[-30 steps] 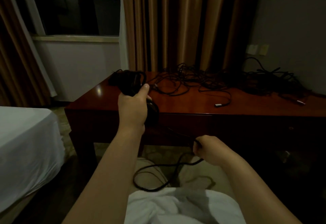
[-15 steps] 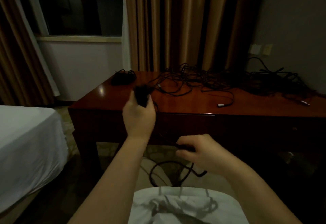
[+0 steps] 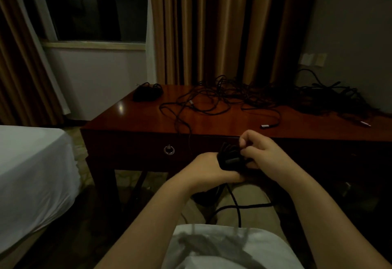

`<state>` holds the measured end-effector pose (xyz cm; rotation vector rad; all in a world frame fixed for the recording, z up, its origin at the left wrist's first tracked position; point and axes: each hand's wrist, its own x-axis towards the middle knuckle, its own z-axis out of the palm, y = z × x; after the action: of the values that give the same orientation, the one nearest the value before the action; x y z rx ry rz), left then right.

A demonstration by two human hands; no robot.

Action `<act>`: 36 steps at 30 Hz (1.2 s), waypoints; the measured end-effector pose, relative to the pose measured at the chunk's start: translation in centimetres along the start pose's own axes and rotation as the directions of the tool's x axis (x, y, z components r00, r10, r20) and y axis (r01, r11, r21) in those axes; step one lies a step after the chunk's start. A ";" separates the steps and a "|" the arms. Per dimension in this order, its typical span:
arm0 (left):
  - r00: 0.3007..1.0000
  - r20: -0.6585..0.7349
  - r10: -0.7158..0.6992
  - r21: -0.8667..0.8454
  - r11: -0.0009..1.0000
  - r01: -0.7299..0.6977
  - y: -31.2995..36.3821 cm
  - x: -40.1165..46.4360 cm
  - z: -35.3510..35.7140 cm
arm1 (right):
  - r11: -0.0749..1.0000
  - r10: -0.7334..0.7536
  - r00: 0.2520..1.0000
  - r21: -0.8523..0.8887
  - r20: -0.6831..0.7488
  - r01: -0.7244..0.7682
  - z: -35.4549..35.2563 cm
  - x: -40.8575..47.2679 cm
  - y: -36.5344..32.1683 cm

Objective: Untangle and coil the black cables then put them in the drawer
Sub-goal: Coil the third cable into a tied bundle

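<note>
Head view: I see my left hand (image 3: 209, 168) gripping a cable coil (image 3: 230, 158) before the closed drawer (image 3: 148, 150), my right hand (image 3: 262, 152) pinching its top.

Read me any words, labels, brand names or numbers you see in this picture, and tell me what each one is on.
None can be read.
Coiled cable held by the left hand and right hand: no lettering visible.
Plug on the desk: too small and dim to show any marking.
Wall plates: plain, no print visible.
Drawer ring pull: no marking.
</note>
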<state>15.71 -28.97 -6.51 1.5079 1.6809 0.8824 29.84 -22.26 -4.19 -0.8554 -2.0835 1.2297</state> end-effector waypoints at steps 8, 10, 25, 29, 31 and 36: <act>0.835 -0.550 -0.004 -0.001 1.000 0.004 -0.3 -0.1 -1.3 | 0.997 0.048 0.795 -0.019 -0.604 -0.075 0.1 -1.4 3.5; 0.826 -0.563 0.025 0.034 0.999 -0.007 -0.4 -0.2 -0.8 | 0.995 0.091 0.864 0.008 -0.496 -0.100 1.2 -1.4 3.8; 0.963 -0.196 0.185 -0.125 0.969 -0.211 0.0 -2.3 -1.3 | 0.856 0.010 0.872 -0.446 -0.490 -0.260 -0.9 2.3 4.0; 0.927 -0.371 -0.049 -0.421 0.899 -0.121 1.4 -1.4 -0.7 | 0.655 0.030 0.972 -0.730 -0.232 -0.194 2.8 3.0 5.9; 0.865 -0.472 -0.169 -0.485 0.870 -0.094 1.3 -0.8 -0.7 | 0.947 0.101 0.942 -0.258 -0.321 -0.190 4.5 2.9 5.3; 0.716 -0.662 -0.222 -0.451 0.881 -0.144 0.1 -0.4 -0.7 | 0.917 0.173 0.887 0.398 -0.428 0.013 4.4 0.2 4.2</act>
<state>15.23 -29.40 -6.04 0.8100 1.7780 1.8654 27.47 -22.87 -9.79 -0.9393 -1.3784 1.2817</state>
